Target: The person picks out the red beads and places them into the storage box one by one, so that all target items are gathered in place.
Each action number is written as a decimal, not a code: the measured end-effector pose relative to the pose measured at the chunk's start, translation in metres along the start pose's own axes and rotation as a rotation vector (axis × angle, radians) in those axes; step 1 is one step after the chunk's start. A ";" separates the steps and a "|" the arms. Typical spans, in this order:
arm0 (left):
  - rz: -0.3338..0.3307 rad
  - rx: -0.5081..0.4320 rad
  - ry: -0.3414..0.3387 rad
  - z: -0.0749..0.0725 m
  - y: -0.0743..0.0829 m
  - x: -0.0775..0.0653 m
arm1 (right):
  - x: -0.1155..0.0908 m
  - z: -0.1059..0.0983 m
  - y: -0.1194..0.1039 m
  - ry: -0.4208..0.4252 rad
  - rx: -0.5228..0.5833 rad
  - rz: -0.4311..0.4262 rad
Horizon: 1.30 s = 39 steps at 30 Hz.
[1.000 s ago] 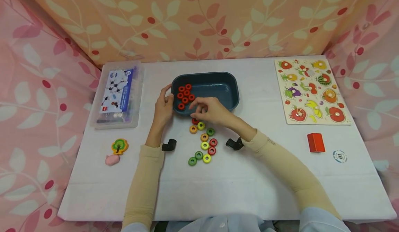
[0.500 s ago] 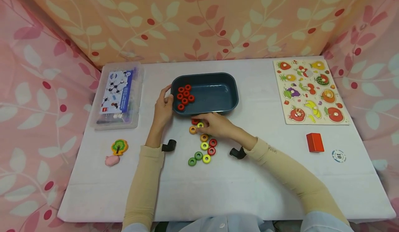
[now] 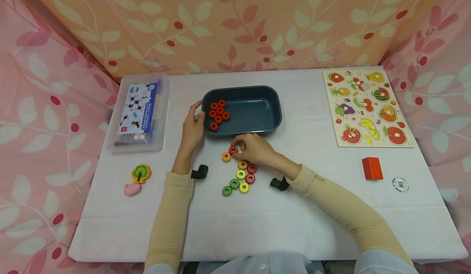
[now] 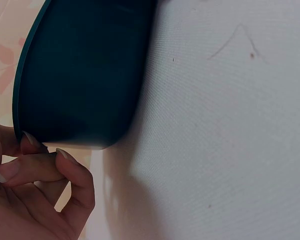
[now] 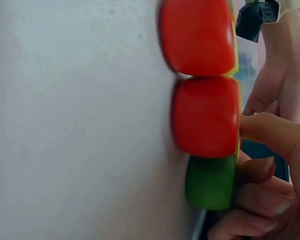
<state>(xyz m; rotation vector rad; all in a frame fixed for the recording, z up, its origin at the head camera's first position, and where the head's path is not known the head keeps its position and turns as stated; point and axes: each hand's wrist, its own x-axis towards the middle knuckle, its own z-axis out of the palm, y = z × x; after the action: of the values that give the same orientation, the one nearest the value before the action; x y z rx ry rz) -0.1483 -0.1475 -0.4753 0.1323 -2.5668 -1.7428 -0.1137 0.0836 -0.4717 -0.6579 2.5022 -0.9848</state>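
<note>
Pink leafy curtains (image 3: 48,143) hang at the sides of the white table (image 3: 305,225) I am watching from far off. On it sits a dark blue tray (image 3: 254,110), its long way running left to right. Just in front of the tray, on the person's side, is one red ring (image 3: 231,149). It is round, so no way is longer, and its hole looks up. I see the right hand (image 3: 255,148) right at it, reaching in from the right. Its finger is on the far side of the ring and its thumb on the near side, so it looks to me like a pinch on that ring. I can't tell if the ring is off the cloth. An orange ring (image 3: 223,157) sits close by it, on the left. I think the big thing is the tray wall: it stands just past the ring, between the ring and the inside. The left hand (image 3: 193,126) is farther from the ring. It holds the tray's left end with bent fingers, how hard I can't tell. Seven red rings (image 3: 219,113) lie inside near that end. More rings (image 3: 241,178) trail toward the person.
</note>
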 end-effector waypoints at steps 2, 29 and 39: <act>-0.002 -0.006 -0.005 0.000 0.000 0.000 | -0.001 0.000 0.001 0.004 -0.014 -0.029; -0.002 0.022 0.005 0.000 0.001 0.001 | 0.057 -0.055 0.015 0.148 -0.032 0.016; -0.014 0.024 0.007 0.001 0.001 0.001 | 0.068 -0.051 0.014 0.129 -0.029 0.086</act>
<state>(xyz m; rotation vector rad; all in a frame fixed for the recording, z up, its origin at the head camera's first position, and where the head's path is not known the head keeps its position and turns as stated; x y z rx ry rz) -0.1498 -0.1467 -0.4751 0.1573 -2.5888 -1.7131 -0.1987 0.0823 -0.4581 -0.5056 2.6367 -0.9905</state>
